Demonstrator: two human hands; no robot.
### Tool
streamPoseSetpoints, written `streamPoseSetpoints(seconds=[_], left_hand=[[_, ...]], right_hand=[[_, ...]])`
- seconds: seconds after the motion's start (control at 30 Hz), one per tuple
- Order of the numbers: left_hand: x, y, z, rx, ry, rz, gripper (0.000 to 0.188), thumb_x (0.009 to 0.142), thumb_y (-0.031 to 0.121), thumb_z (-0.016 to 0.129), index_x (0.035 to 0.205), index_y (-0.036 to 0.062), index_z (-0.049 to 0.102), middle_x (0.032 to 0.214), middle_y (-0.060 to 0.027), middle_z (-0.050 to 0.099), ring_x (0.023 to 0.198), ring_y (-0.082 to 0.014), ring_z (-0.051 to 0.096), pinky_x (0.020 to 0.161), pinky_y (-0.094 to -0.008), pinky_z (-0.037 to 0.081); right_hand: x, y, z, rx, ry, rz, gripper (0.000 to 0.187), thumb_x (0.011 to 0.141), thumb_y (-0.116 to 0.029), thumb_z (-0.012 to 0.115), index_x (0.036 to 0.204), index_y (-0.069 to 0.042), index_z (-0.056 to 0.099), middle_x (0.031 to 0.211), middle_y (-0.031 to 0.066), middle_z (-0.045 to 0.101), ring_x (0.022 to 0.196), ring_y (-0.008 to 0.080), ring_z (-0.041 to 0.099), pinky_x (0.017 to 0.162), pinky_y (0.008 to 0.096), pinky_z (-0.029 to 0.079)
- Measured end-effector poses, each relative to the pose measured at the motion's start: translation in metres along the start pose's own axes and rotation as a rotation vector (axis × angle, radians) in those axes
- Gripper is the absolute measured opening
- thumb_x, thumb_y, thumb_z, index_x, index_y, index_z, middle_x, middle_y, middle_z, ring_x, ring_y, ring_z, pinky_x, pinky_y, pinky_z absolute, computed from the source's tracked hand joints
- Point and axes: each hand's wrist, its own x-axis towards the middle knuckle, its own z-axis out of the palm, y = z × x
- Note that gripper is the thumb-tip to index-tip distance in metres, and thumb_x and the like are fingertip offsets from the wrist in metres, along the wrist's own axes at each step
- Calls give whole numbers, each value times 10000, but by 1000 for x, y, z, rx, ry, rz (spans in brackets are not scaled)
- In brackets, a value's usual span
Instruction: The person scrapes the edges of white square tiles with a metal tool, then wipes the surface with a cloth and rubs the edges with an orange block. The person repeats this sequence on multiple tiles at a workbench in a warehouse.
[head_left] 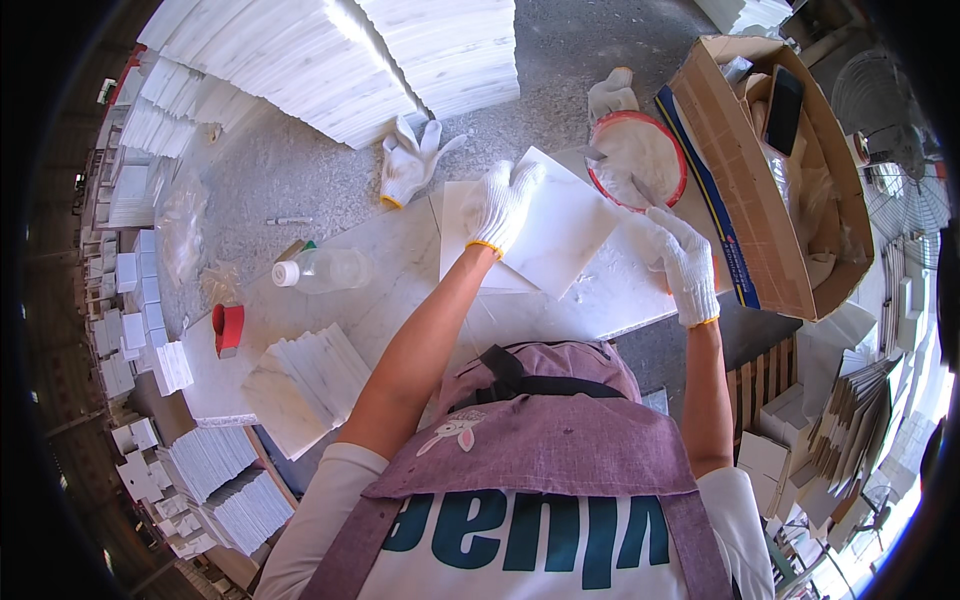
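Both my hands wear white knitted gloves with yellow cuffs. My left hand grips the left edge of a square white tile, which lies at an angle over another white tile. To the right, my right hand is closed at the near rim of a red-rimmed bowl of white paste. From its fingers a thin metal putty knife reaches into the paste; its handle is mostly hidden. A second metal blade rests at the bowl's left rim.
A loose glove, a clear bottle, a pen and a red tape roll lie leftward. Tile stacks stand near left and far back. At right is an open cardboard box with a phone.
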Motion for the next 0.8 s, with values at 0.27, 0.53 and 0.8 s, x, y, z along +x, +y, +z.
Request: streamPoseSetpoints(seconds=[0.27,0.53,0.8], left_hand=[[-6,15,-12,26,-82,-53,576,880,594,535,1038,46,619,1022,-209,658,972,-389,622,798,-453,469],[-9,24,-14,96,2,-45,475,872,490,613,872,15,633,838,-183,649,782,-288,624,697,-417,452],[-8,23,-13,-17,-21,-17,474,873,472,624,832,1,604,822,-198,635,758,-307,610,680,-425,446]], right_hand=[[1,-1,0,0,17,-3,409,900,-227,642,1205,46,638,1096,100,683,935,134,630,798,258,517],[1,6,-4,-30,22,-13,404,894,-213,635,1198,53,639,1103,120,685,972,158,626,858,283,499],[2,9,-6,-27,18,-24,400,892,-213,631,1193,51,643,1110,119,684,979,159,624,863,283,498]])
